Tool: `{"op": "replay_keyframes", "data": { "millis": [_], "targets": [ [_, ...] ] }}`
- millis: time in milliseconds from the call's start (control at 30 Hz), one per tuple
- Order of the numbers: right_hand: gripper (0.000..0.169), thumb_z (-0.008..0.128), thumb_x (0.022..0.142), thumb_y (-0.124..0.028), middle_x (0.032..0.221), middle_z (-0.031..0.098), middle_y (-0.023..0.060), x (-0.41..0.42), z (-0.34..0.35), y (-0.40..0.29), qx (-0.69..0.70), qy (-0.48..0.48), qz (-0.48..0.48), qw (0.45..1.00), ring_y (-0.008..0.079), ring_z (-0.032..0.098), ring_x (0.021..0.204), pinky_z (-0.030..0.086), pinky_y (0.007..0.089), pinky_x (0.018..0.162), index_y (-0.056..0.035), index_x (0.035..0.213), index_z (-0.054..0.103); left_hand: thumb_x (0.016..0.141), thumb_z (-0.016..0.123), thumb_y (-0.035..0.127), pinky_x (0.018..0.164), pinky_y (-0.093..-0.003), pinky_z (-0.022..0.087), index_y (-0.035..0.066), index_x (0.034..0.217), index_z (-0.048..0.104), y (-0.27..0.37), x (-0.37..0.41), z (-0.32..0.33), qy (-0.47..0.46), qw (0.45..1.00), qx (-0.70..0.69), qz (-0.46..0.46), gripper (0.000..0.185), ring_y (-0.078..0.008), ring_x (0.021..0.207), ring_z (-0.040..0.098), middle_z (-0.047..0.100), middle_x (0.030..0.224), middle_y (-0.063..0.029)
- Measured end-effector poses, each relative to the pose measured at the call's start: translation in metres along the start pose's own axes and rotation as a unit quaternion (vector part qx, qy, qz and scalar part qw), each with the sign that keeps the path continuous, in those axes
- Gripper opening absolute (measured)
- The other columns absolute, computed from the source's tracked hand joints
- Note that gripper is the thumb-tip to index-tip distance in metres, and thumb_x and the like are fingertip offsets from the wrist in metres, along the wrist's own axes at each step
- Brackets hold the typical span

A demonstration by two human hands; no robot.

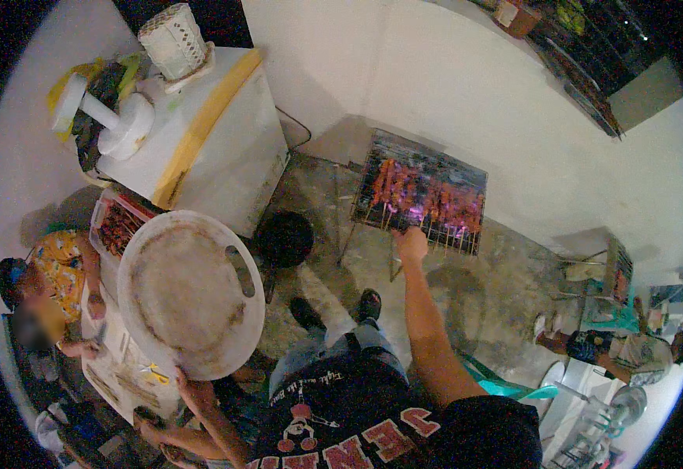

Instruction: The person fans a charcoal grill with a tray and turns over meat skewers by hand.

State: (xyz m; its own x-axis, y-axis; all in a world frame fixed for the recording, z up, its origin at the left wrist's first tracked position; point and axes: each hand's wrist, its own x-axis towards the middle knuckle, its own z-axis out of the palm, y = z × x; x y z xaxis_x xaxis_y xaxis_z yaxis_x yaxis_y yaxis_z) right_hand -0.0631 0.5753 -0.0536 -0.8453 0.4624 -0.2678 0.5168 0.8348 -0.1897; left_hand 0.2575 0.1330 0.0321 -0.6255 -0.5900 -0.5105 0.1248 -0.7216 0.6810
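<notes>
My right hand (413,243) is at the front edge of a charcoal grill (429,149), its fingers closed around the stick end of a skewer. Reddish meat skewers (429,187) lie side by side across the grill, their bare sticks pointing toward me, with pink-glowing coals under them. To my left, my left hand (186,378) grips the lower rim of a large round white plastic tray (192,293). The tray is tilted up, stained brown, and has an oval handle slot. My left fingers are mostly hidden behind it.
A white chest freezer (236,135) stands ahead left. Behind the tray are a container of skewers (118,228), a table (136,346) with yellow-handled scissors (155,373), and a seated person (63,264). A dark round bucket (285,239) is near my feet. Another person (628,352) sits at right.
</notes>
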Motion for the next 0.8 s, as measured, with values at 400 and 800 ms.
{"op": "replay_keyframes", "data": {
  "millis": [400,800],
  "targets": [
    [0.028,0.06,0.065,-0.029,0.076,0.058,0.0132,0.016,0.016,-0.007,0.0,0.017,0.032,0.999,0.0274,0.056,0.073,0.046,0.0365,0.061,-0.0025,0.074,0.057,0.074,0.052,0.029,0.088,-0.0449,0.028,0.008,0.116,0.032,0.019,-0.01,0.024,0.038,0.997,0.066,0.022,0.051,-0.0273,0.106,0.035,0.035,0.118,-0.0085],
    [0.027,0.059,0.067,-0.03,0.07,0.057,0.0146,0.019,0.036,0.041,0.167,0.057,0.1,0.979,0.0286,0.056,0.07,0.044,0.0371,0.06,-0.0037,0.073,0.06,0.079,0.045,0.025,0.089,-0.0448,0.027,0.002,0.113,0.033,0.015,0.006,0.035,0.024,0.999,0.039,0.006,0.043,-0.0272,0.106,0.034,0.034,0.118,-0.0132]
  ]
}}
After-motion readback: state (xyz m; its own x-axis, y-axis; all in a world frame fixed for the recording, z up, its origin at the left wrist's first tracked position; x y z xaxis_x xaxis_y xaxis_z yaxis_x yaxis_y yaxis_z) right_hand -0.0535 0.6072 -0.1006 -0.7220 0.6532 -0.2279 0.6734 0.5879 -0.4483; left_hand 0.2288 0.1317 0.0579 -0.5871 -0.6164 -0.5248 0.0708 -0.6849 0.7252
